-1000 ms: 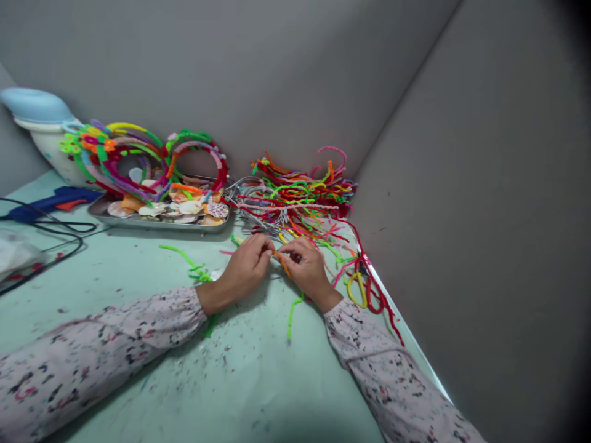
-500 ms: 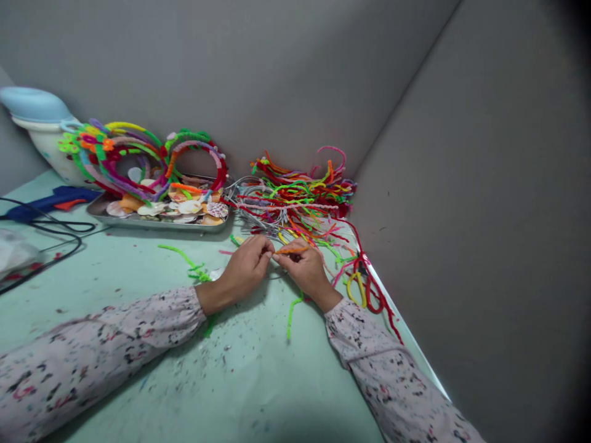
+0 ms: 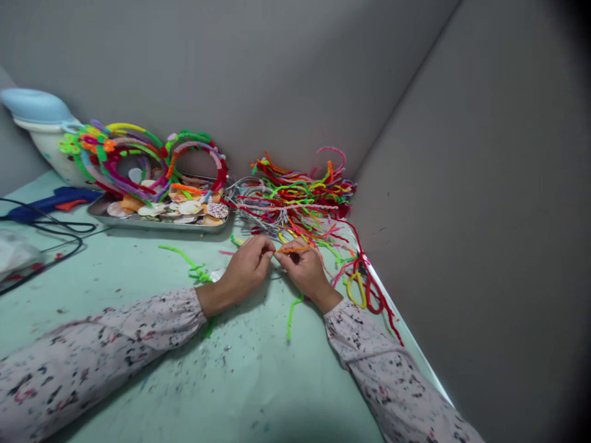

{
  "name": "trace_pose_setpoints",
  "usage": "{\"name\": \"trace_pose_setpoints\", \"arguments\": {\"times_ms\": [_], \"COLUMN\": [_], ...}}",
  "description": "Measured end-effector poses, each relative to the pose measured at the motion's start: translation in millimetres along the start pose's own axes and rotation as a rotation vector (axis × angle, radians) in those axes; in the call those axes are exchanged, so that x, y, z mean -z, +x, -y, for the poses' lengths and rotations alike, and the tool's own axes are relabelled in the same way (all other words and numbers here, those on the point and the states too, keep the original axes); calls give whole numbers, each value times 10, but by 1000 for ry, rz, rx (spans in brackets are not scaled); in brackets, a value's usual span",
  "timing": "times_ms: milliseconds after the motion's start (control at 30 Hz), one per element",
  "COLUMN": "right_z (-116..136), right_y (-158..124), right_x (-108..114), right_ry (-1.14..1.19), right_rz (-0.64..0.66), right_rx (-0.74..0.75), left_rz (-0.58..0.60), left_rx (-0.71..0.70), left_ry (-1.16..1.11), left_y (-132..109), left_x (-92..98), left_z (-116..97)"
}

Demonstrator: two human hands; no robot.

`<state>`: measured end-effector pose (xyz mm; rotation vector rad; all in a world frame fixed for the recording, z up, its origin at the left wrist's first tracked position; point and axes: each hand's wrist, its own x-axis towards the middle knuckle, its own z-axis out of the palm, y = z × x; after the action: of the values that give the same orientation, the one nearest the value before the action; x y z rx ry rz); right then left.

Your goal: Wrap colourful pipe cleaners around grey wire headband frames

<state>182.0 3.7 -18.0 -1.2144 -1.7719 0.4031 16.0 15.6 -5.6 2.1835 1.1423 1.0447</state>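
Near the middle of the table, my right hand (image 3: 303, 267) pinches an orange pipe cleaner (image 3: 295, 250), which lies across its fingers. Its inner end reaches the fingertips of my left hand (image 3: 249, 263), closed in a pinch right beside it. What the left fingers grip is too small to make out. Part of a thin grey wire hoop (image 3: 277, 277) shows beneath and between the hands. A bright green pipe cleaner (image 3: 290, 320) lies below my right hand. More green pieces (image 3: 199, 272) are next to my left wrist.
A metal tray (image 3: 161, 224) holds fabric discs, with fuzzy headbands (image 3: 133, 163) on top. Pipe cleaners (image 3: 305, 191) and grey wire bands are heaped by the wall. Scissors with red and yellow handles (image 3: 356, 290) lie right; a blue glue gun (image 3: 55, 200) and white bin (image 3: 55, 147) stand left.
Both hands stay in nearly the same place with their fingertips together. The orange pipe cleaner has shifted very slightly between them.
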Motion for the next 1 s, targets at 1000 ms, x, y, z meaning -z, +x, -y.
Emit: {"name": "trace_pose_setpoints", "arguments": {"times_ms": [1000], "right_z": [9], "right_y": [-3], "right_x": [-3], "right_ry": [-18], "right_rz": [-5], "right_rx": [-33], "left_rz": [35], "left_rx": [64], "left_ry": [-78], "left_y": [-29], "left_x": [-39], "left_z": [25]}}
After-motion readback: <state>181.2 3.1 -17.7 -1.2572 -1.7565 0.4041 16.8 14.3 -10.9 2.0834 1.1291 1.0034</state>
